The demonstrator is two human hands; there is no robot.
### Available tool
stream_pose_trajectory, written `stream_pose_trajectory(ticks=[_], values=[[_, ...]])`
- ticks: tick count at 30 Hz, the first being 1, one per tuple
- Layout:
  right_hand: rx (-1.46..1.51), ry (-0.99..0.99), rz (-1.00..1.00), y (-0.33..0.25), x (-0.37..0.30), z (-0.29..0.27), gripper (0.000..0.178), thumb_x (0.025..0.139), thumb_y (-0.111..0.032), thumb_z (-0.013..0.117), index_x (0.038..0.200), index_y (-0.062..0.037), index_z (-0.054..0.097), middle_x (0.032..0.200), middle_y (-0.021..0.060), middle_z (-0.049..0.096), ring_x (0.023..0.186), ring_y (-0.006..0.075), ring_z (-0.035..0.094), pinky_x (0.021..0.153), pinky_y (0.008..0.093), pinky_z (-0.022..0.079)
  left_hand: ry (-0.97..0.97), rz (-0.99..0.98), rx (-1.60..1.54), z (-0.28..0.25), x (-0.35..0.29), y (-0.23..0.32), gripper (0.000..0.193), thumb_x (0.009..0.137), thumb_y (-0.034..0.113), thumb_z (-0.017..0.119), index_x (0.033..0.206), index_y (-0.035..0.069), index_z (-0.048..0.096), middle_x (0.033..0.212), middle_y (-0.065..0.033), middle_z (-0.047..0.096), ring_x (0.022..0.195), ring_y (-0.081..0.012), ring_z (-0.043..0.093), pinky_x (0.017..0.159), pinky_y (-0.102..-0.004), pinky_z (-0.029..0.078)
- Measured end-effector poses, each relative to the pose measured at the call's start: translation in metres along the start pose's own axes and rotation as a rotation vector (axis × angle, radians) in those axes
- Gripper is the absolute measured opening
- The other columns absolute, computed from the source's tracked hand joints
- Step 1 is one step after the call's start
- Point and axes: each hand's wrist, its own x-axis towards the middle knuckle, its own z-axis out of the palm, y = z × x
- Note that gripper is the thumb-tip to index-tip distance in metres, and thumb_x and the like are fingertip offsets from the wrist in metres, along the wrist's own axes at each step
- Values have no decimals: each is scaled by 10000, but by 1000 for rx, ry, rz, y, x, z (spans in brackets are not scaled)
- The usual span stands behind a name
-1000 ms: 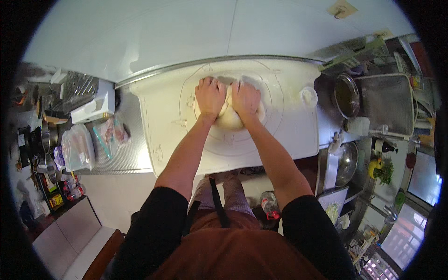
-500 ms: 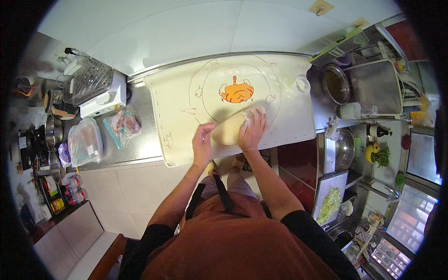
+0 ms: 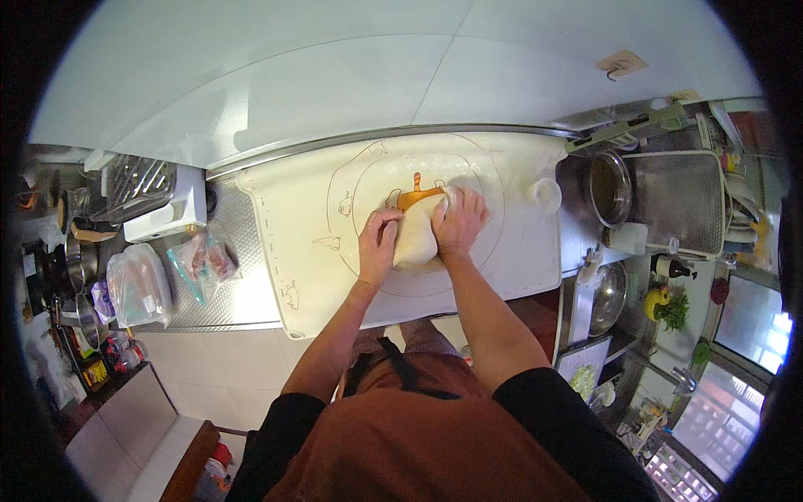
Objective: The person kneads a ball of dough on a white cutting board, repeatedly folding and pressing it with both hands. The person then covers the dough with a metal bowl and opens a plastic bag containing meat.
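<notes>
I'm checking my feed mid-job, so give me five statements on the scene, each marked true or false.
1. The right hand is on the dough. True.
2. The left hand is at the far right end of the mat. False: it is at the dough's left side.
3. The dough completely covers the orange print. False: part of it shows beyond the dough.
4. A small white container stands on the mat, right of the dough. True.
5. The clear plastic bag lies on the mat. False: it lies on the metal counter, left of the mat.
</notes>
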Motion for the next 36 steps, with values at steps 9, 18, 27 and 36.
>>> stream_pose_trajectory(ticks=[9,18,27,36], values=[[-79,-190,21,30,46,36,361,805,-319,580,1023,-45,665,1081,148,616,1059,323,567,921,474,430,234,-182,27,84,-12,15,463,1015,194,461,1433,-5,453,1475,-180,442,1392,-329,365,1184,-411,229],[98,-123,-382,26,74,14,338,916,-339,525,979,-37,664,975,180,663,944,354,632,837,465,502,239,-167,45,114,-58,31,619,1016,288,485,1488,-72,308,1501,-283,342,1405,-400,322,1173,-422,257],[439,-255,-134,-26,-82,-105,175,878,-189,617,1014,-84,649,1079,120,630,1051,341,561,877,510,407,196,-11,420,26,-129,61,405,1004,251,486,1294,-26,543,1332,-229,516,1262,-378,475,1109,-440,340],[486,-230,-634,-66,-100,-49,350,820,-300,614,1085,-74,649,1184,83,606,1065,298,530,910,478,360,442,113,601,-14,-129,13,320,1020,199,388,1212,35,585,1261,-195,566,1165,-377,505,1012,-474,370]])
